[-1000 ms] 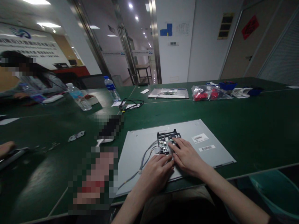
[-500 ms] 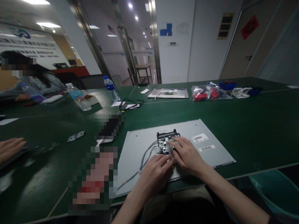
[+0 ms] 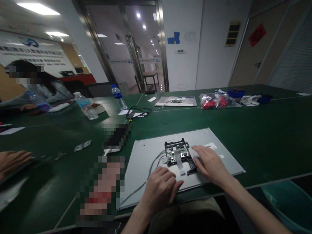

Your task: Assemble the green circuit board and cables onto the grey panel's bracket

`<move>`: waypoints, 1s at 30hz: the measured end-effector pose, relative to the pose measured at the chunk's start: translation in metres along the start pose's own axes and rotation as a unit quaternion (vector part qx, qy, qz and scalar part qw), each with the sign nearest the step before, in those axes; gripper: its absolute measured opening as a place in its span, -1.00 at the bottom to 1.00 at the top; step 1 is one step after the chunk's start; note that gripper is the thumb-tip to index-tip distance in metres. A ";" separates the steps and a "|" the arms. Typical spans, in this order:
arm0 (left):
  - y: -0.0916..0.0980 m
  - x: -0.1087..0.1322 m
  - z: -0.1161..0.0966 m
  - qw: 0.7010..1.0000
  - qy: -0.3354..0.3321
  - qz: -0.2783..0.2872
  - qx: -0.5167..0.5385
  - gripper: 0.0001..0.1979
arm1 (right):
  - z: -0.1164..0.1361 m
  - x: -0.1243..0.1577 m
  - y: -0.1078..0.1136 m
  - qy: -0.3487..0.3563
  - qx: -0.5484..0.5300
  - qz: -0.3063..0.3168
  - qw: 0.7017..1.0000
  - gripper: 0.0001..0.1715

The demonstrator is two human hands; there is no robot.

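A grey metal monitor back panel (image 3: 151,152) lies flat on the green table (image 3: 255,130). At its middle sits a small circuit board in a black frame (image 3: 179,154), with grey cables (image 3: 152,162) running off to the left. My left hand (image 3: 159,187) rests on the panel just below the board, fingers curled with nothing visible in them. My right hand (image 3: 211,164) lies flat to the right of the board, fingers stretched out, holding nothing.
A second panel (image 3: 176,101), a bag of red parts (image 3: 215,100) and blue items (image 3: 236,93) lie far across the table. Two water bottles (image 3: 85,105), a black cable (image 3: 137,112) and small metal brackets (image 3: 83,146) sit left. Another person's hand (image 3: 12,160) rests at far left.
Both my hands have drawn back off the circuit board: the right slid to its right side and flattened, the left pulled toward me. The view tilted down slightly.
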State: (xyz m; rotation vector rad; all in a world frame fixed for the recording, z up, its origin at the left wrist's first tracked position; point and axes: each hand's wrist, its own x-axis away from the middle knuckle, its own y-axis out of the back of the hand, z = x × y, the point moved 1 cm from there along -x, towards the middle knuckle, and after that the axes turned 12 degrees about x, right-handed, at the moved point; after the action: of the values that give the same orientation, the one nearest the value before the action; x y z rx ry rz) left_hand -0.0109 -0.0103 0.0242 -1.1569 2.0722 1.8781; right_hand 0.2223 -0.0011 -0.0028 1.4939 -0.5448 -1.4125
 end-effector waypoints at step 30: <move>-0.034 0.101 -0.055 0.949 0.068 0.041 -0.305 -0.25 | -0.056 0.123 0.007 -0.070 0.113 0.077 0.988 -0.38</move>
State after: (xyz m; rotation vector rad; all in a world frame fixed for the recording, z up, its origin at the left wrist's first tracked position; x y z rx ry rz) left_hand -0.0400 -0.1027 -0.0463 -1.3554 1.6477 2.6596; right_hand 0.3040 -0.0884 -0.0654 1.5005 -0.9139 -1.3761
